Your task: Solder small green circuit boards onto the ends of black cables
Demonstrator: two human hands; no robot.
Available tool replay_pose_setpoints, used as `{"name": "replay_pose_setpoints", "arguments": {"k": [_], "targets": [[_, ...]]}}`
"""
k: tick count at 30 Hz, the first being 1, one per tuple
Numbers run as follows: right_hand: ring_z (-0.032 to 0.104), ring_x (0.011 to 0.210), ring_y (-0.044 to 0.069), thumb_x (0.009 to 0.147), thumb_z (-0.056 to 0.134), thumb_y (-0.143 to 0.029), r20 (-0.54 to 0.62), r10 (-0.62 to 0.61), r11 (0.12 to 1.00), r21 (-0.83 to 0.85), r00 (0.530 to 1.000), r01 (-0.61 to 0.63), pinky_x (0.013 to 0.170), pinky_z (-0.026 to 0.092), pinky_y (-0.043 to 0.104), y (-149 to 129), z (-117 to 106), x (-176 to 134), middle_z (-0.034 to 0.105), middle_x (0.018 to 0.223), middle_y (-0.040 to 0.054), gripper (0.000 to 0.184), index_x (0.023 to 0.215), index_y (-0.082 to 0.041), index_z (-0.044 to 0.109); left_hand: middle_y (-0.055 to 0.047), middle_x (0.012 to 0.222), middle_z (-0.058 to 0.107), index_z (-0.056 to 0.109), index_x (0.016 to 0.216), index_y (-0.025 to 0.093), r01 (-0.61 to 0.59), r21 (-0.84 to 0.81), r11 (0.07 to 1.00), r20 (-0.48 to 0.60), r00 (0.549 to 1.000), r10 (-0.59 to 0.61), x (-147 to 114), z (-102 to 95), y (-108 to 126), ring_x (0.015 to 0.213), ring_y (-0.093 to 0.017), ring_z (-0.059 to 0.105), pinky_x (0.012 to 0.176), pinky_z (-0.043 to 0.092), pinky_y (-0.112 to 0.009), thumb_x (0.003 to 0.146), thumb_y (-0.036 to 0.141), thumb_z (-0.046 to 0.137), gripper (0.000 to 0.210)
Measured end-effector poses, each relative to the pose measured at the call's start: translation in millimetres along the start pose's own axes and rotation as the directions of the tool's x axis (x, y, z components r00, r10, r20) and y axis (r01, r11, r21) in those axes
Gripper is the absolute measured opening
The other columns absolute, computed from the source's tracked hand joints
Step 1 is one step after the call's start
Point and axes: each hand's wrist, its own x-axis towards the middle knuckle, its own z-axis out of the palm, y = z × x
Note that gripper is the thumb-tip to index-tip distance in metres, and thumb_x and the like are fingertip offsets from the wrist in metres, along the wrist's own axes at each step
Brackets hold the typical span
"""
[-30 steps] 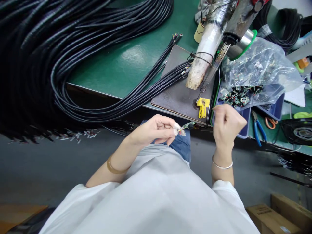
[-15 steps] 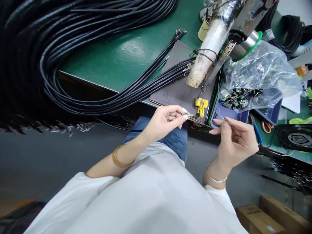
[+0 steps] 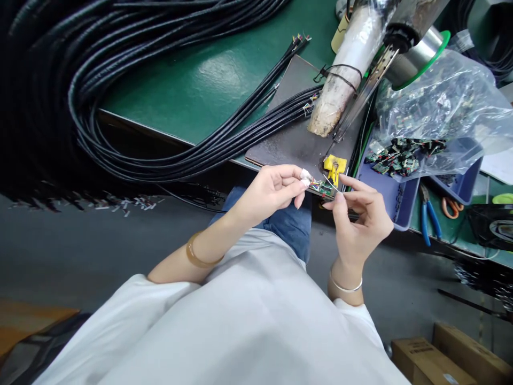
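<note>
At the front edge of the dark board, my left hand [image 3: 276, 187], white wraps on its fingertips, is closed in a pinch on thin coloured wires [image 3: 315, 184]. These wires meet a small green circuit board [image 3: 326, 188] just beyond the fingertips. My right hand [image 3: 358, 216] pinches a thin silvery solder wire [image 3: 331, 183], its end beside the circuit board. A yellow clip [image 3: 334, 164] sits right behind the circuit board. Above the clip, a soldering iron [image 3: 348, 120] slants down with its tip close to the yellow part.
Bundled black cables [image 3: 192, 166] cross the green table [image 3: 216, 80] onto the dark board [image 3: 276, 147]. A wrapped tube [image 3: 334, 91] and solder spool [image 3: 420, 59] stand behind. To the right are circuit boards [image 3: 401, 158], a purple tray [image 3: 404, 208] and blue-handled pliers [image 3: 429, 214].
My right hand has moved left, bringing the solder wire to the circuit board. My left hand keeps its pinch near the same place, and more of the green board shows. The view has shifted slightly.
</note>
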Motion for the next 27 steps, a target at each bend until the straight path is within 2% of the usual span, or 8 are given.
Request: {"name": "replay_pose_setpoints", "arguments": {"k": [4, 7, 9, 14, 27], "targets": [[0.077, 0.083, 0.017, 0.089, 0.066, -0.020, 0.047, -0.009, 1.000, -0.006, 0.999, 0.010, 0.071, 0.066, 0.030, 4, 5, -2, 0.076, 0.113, 0.0060, 0.009, 0.087, -0.023, 0.057, 0.002, 0.056, 0.059, 0.065, 0.091, 0.014, -0.051, 0.033, 0.998, -0.037, 0.998, 0.052, 3, 1.6, 0, 0.038, -0.002, 0.033, 0.038, 0.021, -0.018, 0.083, 0.038, 0.073, 0.027], [0.077, 0.088, 0.018, 0.088, 0.065, -0.019, 0.056, -0.012, 1.000, -0.012, 0.998, 0.012, 0.074, 0.066, 0.031, 6, 9, 0, 0.076, 0.114, 0.0062, 0.010, 0.086, -0.023, 0.056, 0.001, 0.062, 0.062, 0.067, 0.090, 0.013, -0.154, 0.104, 0.983, -0.115, 0.979, 0.166, 8, 3.8, -1, 0.048, -0.005, 0.050, 0.046, 0.038, -0.017, 0.080, 0.032, 0.076, 0.023], [0.077, 0.090, 0.018, 0.089, 0.063, -0.018, 0.068, -0.009, 1.000, -0.019, 0.998, 0.010, 0.076, 0.066, 0.031, 6, 11, 3, 0.076, 0.116, 0.0070, 0.010, 0.085, -0.023, 0.055, 0.001, 0.063, 0.062, 0.068, 0.088, 0.012, -0.217, 0.182, 0.959, -0.160, 0.956, 0.247, 11, 5.8, -1, 0.053, -0.006, 0.056, 0.051, 0.044, -0.017, 0.080, 0.029, 0.075, 0.020], [0.078, 0.087, 0.018, 0.087, 0.063, -0.016, 0.043, -0.044, 0.999, 0.010, 0.998, 0.043, 0.075, 0.066, 0.031, 4, 14, 12, 0.075, 0.119, 0.0066, 0.011, 0.085, -0.022, 0.054, 0.002, 0.058, 0.058, 0.068, 0.079, 0.012, -0.306, 0.292, 0.906, -0.204, 0.906, 0.372, 21, 11.2, 3, 0.049, -0.005, 0.051, 0.047, 0.040, -0.017, 0.080, 0.028, 0.074, 0.017], [0.077, 0.096, 0.020, 0.086, 0.063, -0.014, 0.048, -0.101, 0.995, -0.006, 0.994, 0.102, 0.082, 0.066, 0.034, 4, 13, 22, 0.075, 0.118, 0.0058, 0.012, 0.087, -0.022, 0.055, 0.004, 0.056, 0.054, 0.068, 0.075, 0.012, -0.299, 0.234, 0.925, -0.212, 0.913, 0.348, 28, 15.2, 13, 0.047, -0.003, 0.044, 0.045, 0.036, -0.015, 0.078, 0.027, 0.075, 0.017]]}}
